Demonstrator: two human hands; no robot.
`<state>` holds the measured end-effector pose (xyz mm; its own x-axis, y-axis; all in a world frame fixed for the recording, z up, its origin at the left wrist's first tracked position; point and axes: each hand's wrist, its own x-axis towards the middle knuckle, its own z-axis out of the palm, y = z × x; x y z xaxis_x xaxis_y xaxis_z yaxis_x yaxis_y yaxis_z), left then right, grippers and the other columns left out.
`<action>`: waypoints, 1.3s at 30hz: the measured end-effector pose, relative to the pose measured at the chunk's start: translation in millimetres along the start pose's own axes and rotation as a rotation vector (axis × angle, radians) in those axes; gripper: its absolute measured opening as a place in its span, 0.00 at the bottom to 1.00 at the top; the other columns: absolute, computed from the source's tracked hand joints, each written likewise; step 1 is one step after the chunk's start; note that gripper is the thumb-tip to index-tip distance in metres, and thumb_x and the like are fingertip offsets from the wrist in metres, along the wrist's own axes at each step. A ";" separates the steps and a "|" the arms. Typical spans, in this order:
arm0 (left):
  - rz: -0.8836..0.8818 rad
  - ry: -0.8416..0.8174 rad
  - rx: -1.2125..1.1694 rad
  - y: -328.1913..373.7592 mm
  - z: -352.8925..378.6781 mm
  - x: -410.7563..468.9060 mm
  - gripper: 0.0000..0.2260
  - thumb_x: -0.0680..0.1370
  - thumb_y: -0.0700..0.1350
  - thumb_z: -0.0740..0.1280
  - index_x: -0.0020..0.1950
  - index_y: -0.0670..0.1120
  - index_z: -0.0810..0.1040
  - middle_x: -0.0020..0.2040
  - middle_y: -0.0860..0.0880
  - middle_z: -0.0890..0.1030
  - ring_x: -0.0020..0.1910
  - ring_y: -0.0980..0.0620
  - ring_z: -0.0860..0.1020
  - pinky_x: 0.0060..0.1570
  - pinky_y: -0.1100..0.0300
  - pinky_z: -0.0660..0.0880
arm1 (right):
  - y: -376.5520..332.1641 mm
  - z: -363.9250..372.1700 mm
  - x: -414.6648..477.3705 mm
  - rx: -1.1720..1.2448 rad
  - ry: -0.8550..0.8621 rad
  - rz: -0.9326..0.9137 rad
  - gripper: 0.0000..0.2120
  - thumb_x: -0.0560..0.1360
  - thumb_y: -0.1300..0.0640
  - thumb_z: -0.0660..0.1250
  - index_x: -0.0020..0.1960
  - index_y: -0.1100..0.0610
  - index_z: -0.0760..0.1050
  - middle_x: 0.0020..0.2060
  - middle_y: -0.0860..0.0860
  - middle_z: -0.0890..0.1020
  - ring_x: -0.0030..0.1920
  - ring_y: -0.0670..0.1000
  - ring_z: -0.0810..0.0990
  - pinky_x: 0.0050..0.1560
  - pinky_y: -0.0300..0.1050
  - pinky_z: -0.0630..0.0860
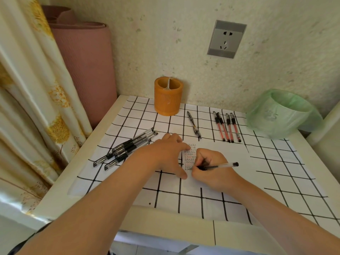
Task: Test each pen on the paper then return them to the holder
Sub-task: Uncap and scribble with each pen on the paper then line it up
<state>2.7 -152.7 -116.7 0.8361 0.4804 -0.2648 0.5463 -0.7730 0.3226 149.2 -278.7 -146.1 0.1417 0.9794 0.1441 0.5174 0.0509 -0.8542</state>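
Note:
A white sheet of paper [226, 153] lies on the checked tablecloth, with small rows of red and black marks at its left edge. My right hand [209, 167] grips a black pen [223, 165], its tip on the paper. My left hand [166, 153] rests flat with spread fingers on the paper's left edge. An orange pen holder [167, 96] stands at the back by the wall, with no pens showing above its rim. Several black pens [128, 149] lie in a bunch to the left. Several red pens [227, 127] lie side by side at the back right. One dark pen [194, 124] lies alone between them.
A bin lined with a green bag [281, 113] stands at the table's back right corner. A rolled pink mat [86, 67] and a curtain [33, 100] stand left of the table. A wall socket [226, 39] is above the table.

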 end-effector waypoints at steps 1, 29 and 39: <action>-0.002 -0.002 0.000 -0.2 0.3 0.2 0.44 0.67 0.62 0.76 0.78 0.57 0.59 0.73 0.54 0.59 0.73 0.51 0.56 0.70 0.50 0.65 | 0.9 -0.1 0.3 0.000 -0.009 -0.006 0.07 0.66 0.64 0.69 0.34 0.58 0.71 0.31 0.51 0.77 0.31 0.47 0.75 0.30 0.47 0.71; -0.204 0.103 -0.100 -19.7 -21.8 -28.8 0.20 0.74 0.56 0.73 0.63 0.57 0.74 0.54 0.58 0.75 0.52 0.57 0.75 0.53 0.60 0.75 | -14.2 -20.2 9.7 0.410 0.179 0.184 0.22 0.81 0.72 0.56 0.69 0.56 0.74 0.54 0.56 0.83 0.35 0.57 0.81 0.27 0.48 0.76; -0.156 0.105 -0.076 -10.6 -17.1 -21.7 0.05 0.75 0.49 0.72 0.49 0.58 0.78 0.48 0.58 0.79 0.45 0.60 0.76 0.41 0.65 0.72 | -22.2 -36.2 9.5 0.260 0.119 0.208 0.14 0.81 0.66 0.59 0.57 0.50 0.76 0.47 0.52 0.83 0.30 0.50 0.74 0.31 0.44 0.72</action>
<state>-20.4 -147.8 -98.8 0.7394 0.6356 -0.2220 0.6686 -0.6543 0.3535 169.6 -277.7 -107.6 0.3268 0.9451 -0.0016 0.2376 -0.0838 -0.9677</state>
